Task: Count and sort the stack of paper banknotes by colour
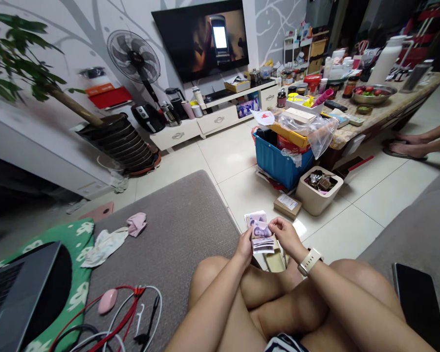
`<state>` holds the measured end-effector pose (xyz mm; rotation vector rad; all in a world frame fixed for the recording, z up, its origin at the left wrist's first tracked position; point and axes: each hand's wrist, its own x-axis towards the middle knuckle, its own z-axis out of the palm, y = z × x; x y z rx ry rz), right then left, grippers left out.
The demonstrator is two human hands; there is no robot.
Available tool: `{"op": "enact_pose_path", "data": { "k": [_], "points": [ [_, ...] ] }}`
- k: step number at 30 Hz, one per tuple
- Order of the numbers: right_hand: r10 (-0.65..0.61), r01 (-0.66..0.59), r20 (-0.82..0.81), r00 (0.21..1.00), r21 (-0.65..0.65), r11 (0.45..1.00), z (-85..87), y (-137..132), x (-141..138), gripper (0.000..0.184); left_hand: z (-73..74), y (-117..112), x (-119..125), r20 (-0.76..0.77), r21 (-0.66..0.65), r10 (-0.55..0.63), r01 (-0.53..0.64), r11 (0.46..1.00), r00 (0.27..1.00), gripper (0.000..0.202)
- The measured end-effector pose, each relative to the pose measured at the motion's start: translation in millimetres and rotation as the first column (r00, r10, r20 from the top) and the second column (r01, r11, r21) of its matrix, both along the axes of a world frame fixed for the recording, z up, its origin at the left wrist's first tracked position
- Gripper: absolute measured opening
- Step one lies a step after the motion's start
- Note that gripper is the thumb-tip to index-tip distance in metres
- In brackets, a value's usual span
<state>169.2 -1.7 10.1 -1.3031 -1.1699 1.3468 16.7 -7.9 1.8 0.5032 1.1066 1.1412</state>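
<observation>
A stack of purple banknotes (pixel 261 230) is held in front of my crossed legs. My left hand (pixel 245 246) is closed around the left side of the stack, and some notes are folded over in it. With finger and thumb, my right hand (pixel 284 233) pinches the right edge of the top note, which bears a portrait. A pale watch (pixel 310 261) is on my right wrist. Beneath the notes, a yellowish box-like thing (pixel 275 261) shows partly between my legs; I cannot make out what it is.
Left on the grey sofa (pixel 176 220) are cables (pixel 132 313), a pink mouse-shaped case (pixel 107 301), cloths (pixel 108 244) and a laptop (pixel 18 293). A phone (pixel 420 303) lies right. Ahead stand a bin (pixel 319 195), a carton (pixel 287 206), a blue crate (pixel 280 159) and a laden table (pixel 381 112). Another person's feet (pixel 407 144) show right.
</observation>
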Motion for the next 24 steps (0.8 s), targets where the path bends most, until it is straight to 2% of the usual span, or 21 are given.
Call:
{"op": "enact_pose_path", "data": {
  "k": [6, 13, 16, 20, 24],
  "points": [
    [0.0, 0.0, 0.049, 0.999, 0.003, 1.0, 7.6, -1, 1, 0.028, -3.1, 0, 0, 0.007, -0.006, 0.001, -0.001, 1.0, 1.0, 0.041],
    [-0.003, 0.003, 0.015, 1.0, 0.01, 1.0, 15.9, -5, 0, 0.03, -8.5, 1, -1, -0.01, -0.007, 0.023, -0.024, 1.0, 1.0, 0.043],
    [0.004, -0.004, -0.005, 1.0, 0.008, 1.0, 15.1, -4, -1, 0.034, -6.6, 0, -1, -0.003, -0.02, 0.013, -0.013, 1.0, 1.0, 0.041],
    [0.074, -0.075, -0.068, 0.995, -0.014, 0.997, 12.5, -3, -2, 0.04, -0.5, -1, -1, 0.039, -0.037, -0.036, 0.038, 0.999, 0.999, 0.039],
    [0.035, -0.035, 0.021, 0.999, 0.007, 0.999, 9.9, -3, 0, 0.039, 2.8, -3, -3, 0.025, -0.077, -0.079, 0.081, 0.994, 0.997, 0.039]
  ]
}}
